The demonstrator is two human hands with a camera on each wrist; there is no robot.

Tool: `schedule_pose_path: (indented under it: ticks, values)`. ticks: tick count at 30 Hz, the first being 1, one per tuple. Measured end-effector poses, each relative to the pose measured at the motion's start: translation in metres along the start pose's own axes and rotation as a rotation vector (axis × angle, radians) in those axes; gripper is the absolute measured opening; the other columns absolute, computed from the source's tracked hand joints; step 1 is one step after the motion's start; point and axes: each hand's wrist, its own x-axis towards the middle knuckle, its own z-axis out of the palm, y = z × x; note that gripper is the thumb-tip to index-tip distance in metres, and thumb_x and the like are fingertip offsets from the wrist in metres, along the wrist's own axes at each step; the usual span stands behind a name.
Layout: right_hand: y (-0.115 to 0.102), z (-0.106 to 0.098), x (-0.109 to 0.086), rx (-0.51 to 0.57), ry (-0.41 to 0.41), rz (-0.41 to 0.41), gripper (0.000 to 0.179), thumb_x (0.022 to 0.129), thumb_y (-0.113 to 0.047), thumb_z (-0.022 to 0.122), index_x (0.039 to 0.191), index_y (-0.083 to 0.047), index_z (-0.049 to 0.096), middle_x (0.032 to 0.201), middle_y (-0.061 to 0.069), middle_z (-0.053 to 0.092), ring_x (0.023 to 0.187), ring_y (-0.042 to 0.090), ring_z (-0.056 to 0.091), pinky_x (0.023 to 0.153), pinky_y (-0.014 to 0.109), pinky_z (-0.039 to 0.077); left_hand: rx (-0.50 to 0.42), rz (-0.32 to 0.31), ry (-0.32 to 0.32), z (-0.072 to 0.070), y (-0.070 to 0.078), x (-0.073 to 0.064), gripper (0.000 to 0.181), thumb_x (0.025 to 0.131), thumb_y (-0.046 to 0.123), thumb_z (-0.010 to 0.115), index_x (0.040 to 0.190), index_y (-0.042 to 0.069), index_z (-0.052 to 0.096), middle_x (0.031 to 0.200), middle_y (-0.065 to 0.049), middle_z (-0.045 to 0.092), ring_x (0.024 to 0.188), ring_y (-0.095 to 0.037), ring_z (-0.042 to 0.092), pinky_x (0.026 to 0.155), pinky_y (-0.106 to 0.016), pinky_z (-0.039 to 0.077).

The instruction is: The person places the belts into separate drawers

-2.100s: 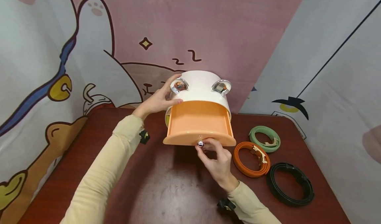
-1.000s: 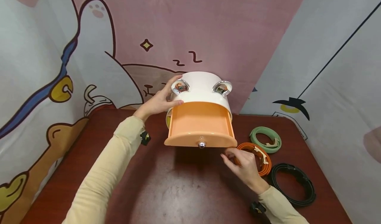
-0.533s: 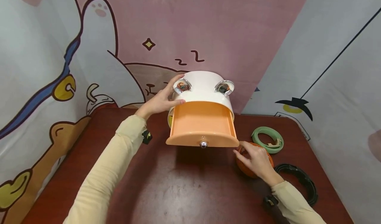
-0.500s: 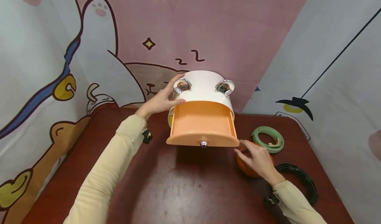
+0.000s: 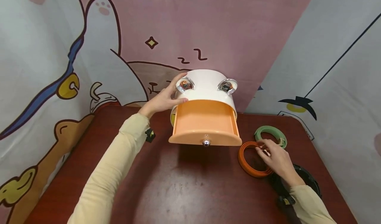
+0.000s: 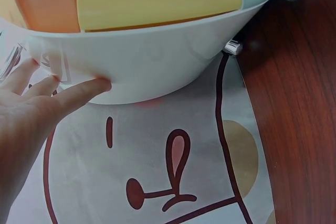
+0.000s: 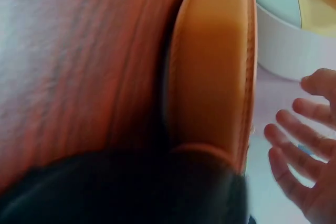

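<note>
A white rounded drawer box (image 5: 205,82) with two shiny eye-shaped bumps stands at the back of the table. Its top orange drawer (image 5: 206,118) is pulled out, showing a bare inside and a silver knob (image 5: 206,143). My left hand (image 5: 165,98) rests on the box's left side, straight fingers (image 6: 84,92) against the white wall. Above the right part of a coiled orange belt (image 5: 248,166) is my right hand (image 5: 276,158). Its fingers (image 7: 294,129) are spread and relaxed, holding nothing, and they hide part of the belt's buckle.
Behind the orange belt lies a coiled green belt (image 5: 266,129). A coiled black belt (image 5: 309,179) is partly hidden under my right wrist. The reddish-brown table (image 5: 178,197) meets a cartoon-printed cloth (image 5: 238,29) at the back.
My right hand has let go of the drawer knob and moved right, over the orange belt. The drawer stays pulled out, and my left hand keeps its place on the box.
</note>
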Motion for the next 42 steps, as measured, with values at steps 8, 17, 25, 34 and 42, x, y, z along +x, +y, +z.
schedule_pose_path:
  ticks: [8, 17, 25, 34, 42]
  values:
    - [0.012, -0.007, -0.018, 0.019, -0.088, 0.093, 0.034, 0.089, -0.012, 0.071, 0.119, -0.002, 0.06, 0.118, 0.022, 0.056, 0.095, 0.04, 0.057, 0.072, 0.06, 0.045, 0.052, -0.023, 0.008, -0.001, -0.004, 0.0, 0.089, 0.092, 0.026, 0.068, 0.153, 0.044, 0.005, 0.154, -0.003, 0.029, 0.134, -0.031, 0.037, 0.106, -0.05, 0.032]
    - [0.026, -0.01, -0.03, 0.054, -0.126, 0.186, 0.045, 0.086, -0.01, 0.073, 0.124, 0.006, 0.055, 0.109, 0.026, 0.056, 0.084, 0.038, 0.062, 0.065, 0.052, 0.051, 0.119, -0.045, -0.019, -0.003, 0.003, 0.0, 0.09, 0.093, 0.032, 0.066, 0.15, 0.051, -0.002, 0.16, 0.011, 0.005, 0.135, -0.042, 0.029, 0.109, -0.051, 0.025]
    - [0.02, -0.006, -0.025, 0.112, -0.168, 0.219, 0.048, 0.086, -0.019, 0.075, 0.122, 0.007, 0.057, 0.11, 0.026, 0.06, 0.084, 0.035, 0.065, 0.066, 0.048, 0.053, 0.103, -0.09, -0.034, -0.003, 0.001, -0.002, 0.09, 0.094, 0.034, 0.064, 0.146, 0.059, -0.005, 0.16, 0.004, 0.006, 0.137, -0.039, 0.028, 0.109, -0.054, 0.024]
    - [0.015, 0.002, -0.017, 0.102, -0.246, 0.223, 0.065, 0.08, -0.02, 0.08, 0.132, 0.003, 0.05, 0.116, 0.025, 0.058, 0.095, 0.04, 0.06, 0.071, 0.053, 0.049, 0.072, -0.072, -0.038, -0.003, 0.0, -0.003, 0.091, 0.094, 0.032, 0.064, 0.147, 0.057, -0.005, 0.16, 0.003, 0.007, 0.139, -0.034, 0.026, 0.11, -0.052, 0.023]
    - [0.014, 0.003, -0.02, 0.182, -0.194, 0.244, 0.057, 0.08, -0.016, 0.08, 0.128, 0.003, 0.055, 0.11, 0.024, 0.062, 0.085, 0.033, 0.065, 0.062, 0.04, 0.052, 0.072, -0.071, -0.037, -0.003, 0.0, -0.004, 0.091, 0.094, 0.03, 0.064, 0.146, 0.058, -0.005, 0.16, 0.003, 0.01, 0.139, -0.031, 0.026, 0.11, -0.051, 0.024]
